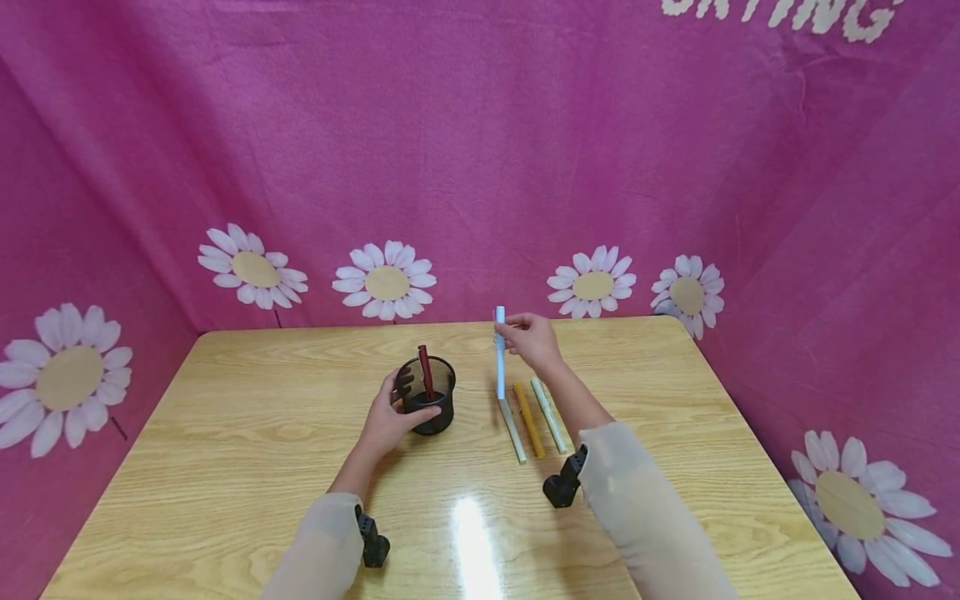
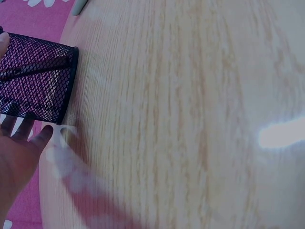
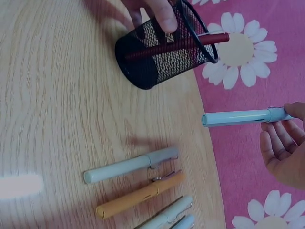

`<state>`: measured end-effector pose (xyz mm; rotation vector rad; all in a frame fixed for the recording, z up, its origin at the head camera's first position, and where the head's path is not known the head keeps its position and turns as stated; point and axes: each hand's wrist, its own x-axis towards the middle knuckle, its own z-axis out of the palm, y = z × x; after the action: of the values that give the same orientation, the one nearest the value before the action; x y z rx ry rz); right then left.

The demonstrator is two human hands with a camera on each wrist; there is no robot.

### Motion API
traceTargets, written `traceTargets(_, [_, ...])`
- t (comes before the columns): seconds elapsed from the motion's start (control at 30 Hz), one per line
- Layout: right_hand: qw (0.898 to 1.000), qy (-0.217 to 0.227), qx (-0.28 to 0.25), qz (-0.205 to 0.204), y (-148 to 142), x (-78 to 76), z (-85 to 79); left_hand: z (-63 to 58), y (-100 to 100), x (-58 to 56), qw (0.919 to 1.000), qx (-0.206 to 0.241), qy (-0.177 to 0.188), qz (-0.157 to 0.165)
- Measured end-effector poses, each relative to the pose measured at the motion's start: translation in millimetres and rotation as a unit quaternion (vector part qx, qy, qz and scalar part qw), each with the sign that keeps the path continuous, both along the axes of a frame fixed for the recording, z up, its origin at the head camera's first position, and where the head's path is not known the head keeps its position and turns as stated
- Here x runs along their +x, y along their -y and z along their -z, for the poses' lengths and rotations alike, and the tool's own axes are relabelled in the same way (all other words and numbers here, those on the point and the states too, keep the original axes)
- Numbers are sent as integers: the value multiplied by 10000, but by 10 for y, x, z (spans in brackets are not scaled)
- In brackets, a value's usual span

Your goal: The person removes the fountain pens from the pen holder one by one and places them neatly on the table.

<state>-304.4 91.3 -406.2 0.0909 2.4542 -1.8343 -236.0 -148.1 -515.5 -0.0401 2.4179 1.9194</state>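
My left hand [image 1: 387, 421] grips a black mesh pen cup [image 1: 442, 414] from its left side, thumb across the front. Inside the cup leans a dark red pen [image 1: 426, 371], its top above the rim. To the right, my right hand [image 1: 531, 340] pinches a light blue pen [image 3: 238, 117] near its clip end and holds it upright above the table. Below it lie a grey-green pen [image 3: 131, 165], an orange pen [image 3: 140, 194] and a pale green pen [image 3: 167, 214], side by side. Another light blue pen [image 3: 185, 222] is partly cut off by the right wrist view's edge.
The wooden table [image 1: 247, 433] reaches back to a pink cloth [image 1: 480, 167] printed with white daisies, which also hangs at both sides. A bright light reflection [image 1: 476, 546] shines on the front of the tabletop.
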Motion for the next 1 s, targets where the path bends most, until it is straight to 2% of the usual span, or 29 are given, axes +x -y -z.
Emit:
traceTargets(0.53, [9995, -40, 303, 42, -290, -8, 109, -13, -2, 8, 10000, 6, 67, -1])
traceTargets(0.63, [9993, -19, 372, 54, -347, -7, 139, -75, -5, 40, 9999, 92, 130, 34])
traceTargets(0.83, [9985, 136, 518, 131, -493, 4, 197, -280, -27, 142, 9996, 153, 216, 112])
traceTargets(0.9, [9982, 172, 552, 170, -550, 4, 217, -306, -29, 154, 9996, 155, 213, 130])
traceTargets(1.0, [9979, 172, 598, 182, -634, -2, 252, -278, -25, 131, 9995, 224, 221, 100])
